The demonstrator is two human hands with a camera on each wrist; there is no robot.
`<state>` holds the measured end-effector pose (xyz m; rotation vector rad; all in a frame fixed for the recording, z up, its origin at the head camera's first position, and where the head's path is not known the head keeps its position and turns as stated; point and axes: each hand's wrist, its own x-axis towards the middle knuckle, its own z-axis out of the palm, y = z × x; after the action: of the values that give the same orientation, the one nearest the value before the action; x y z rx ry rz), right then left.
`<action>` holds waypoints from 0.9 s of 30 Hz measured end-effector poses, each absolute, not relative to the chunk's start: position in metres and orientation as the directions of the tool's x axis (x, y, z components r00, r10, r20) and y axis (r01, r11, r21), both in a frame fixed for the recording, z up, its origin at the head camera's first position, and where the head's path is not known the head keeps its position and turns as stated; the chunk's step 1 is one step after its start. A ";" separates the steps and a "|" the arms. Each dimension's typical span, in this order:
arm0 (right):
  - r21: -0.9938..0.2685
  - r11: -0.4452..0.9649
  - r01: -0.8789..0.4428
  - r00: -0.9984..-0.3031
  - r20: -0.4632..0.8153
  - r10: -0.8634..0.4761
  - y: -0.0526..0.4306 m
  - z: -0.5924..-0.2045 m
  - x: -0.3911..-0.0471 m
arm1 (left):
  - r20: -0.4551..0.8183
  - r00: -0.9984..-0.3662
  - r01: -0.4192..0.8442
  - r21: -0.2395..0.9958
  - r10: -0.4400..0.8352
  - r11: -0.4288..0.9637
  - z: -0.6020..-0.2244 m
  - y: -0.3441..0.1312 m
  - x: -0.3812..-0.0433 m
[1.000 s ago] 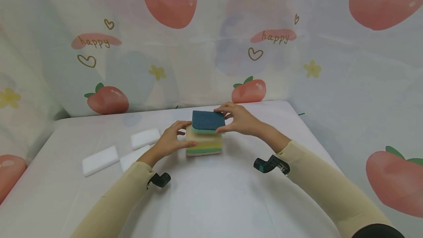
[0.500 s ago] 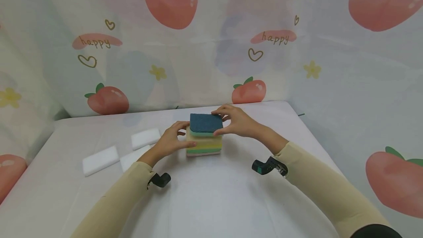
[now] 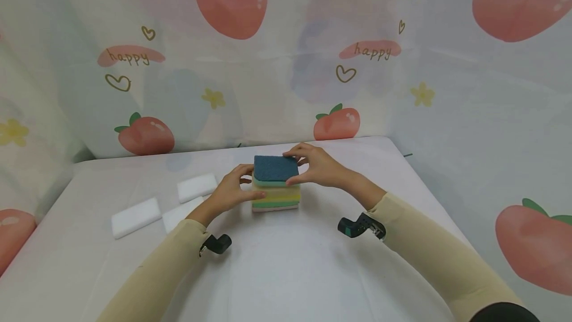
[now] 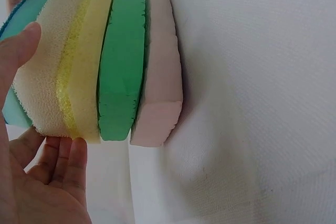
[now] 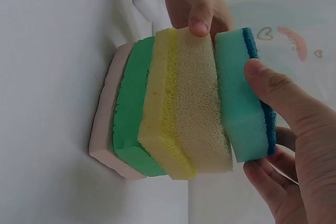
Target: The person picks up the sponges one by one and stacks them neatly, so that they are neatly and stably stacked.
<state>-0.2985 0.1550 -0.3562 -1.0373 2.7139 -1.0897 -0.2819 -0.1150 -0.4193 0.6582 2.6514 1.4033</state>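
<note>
A teal sponge with a dark blue scouring face (image 3: 276,168) sits at the top of a stack in the middle of the table. My right hand (image 3: 319,165) pinches its right side, thumb in front and fingers behind. Below it come a cream-and-yellow sponge (image 5: 197,103), a green sponge (image 5: 131,114) and a pale pink one (image 5: 105,135) on the cloth. The left hand (image 3: 230,188) grips the cream-and-yellow sponge from the left. In the right wrist view the teal sponge is slightly askew, with a thin gap at one edge; full contact cannot be told.
To the left of the stack, three white sponge blocks lie on the white-covered table (image 3: 290,272): one at the far left (image 3: 136,217), one behind (image 3: 196,188), and one (image 3: 178,215) partly hidden by the left arm. A printed curtain (image 3: 277,78) hangs behind.
My right hand has moved the teal sponge slightly left and down, bringing it over the stack. The left hand and the lower sponges have stayed in place.
</note>
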 end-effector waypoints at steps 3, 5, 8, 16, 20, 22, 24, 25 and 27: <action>-0.626 0.531 -0.571 -0.776 0.200 -0.599 0.154 -0.356 -0.298 | 0.121 -0.910 0.322 0.810 0.397 0.490 -0.420 -0.115 -0.282; -0.630 0.527 -0.571 -0.774 0.198 -0.601 0.154 -0.356 -0.298 | 0.112 -0.912 0.312 0.814 0.394 0.491 -0.420 -0.115 -0.282; -0.639 0.519 -0.567 -0.772 0.194 -0.605 0.154 -0.357 -0.298 | 0.102 -0.915 0.301 0.817 0.390 0.492 -0.421 -0.115 -0.282; -0.662 0.510 -0.549 -0.777 0.180 -0.603 0.154 -0.360 -0.299 | 0.101 -0.916 0.297 0.820 0.388 0.489 -0.422 -0.115 -0.282; -0.661 0.511 -0.550 -0.777 0.179 -0.604 0.154 -0.363 -0.298 | 0.101 -0.916 0.296 0.823 0.389 0.484 -0.423 -0.115 -0.283; -0.664 0.510 -0.546 -0.778 0.178 -0.602 0.154 -0.364 -0.299 | 0.102 -0.916 0.295 0.826 0.388 0.480 -0.423 -0.115 -0.283; -0.667 0.513 -0.541 -0.782 0.175 -0.598 0.154 -0.365 -0.299 | 0.103 -0.916 0.294 0.829 0.387 0.476 -0.424 -0.116 -0.283; -0.669 0.513 -0.537 -0.784 0.173 -0.596 0.154 -0.366 -0.299 | 0.104 -0.916 0.294 0.830 0.386 0.474 -0.424 -0.116 -0.283; -0.677 0.513 -0.528 -0.789 0.168 -0.591 0.154 -0.367 -0.299 | 0.105 -0.916 0.295 0.831 0.387 0.472 -0.424 -0.116 -0.283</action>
<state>-0.2986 0.1539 -0.3668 -0.9856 2.6587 -1.1448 -0.2827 -0.1159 -0.4242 0.6064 2.6103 1.4439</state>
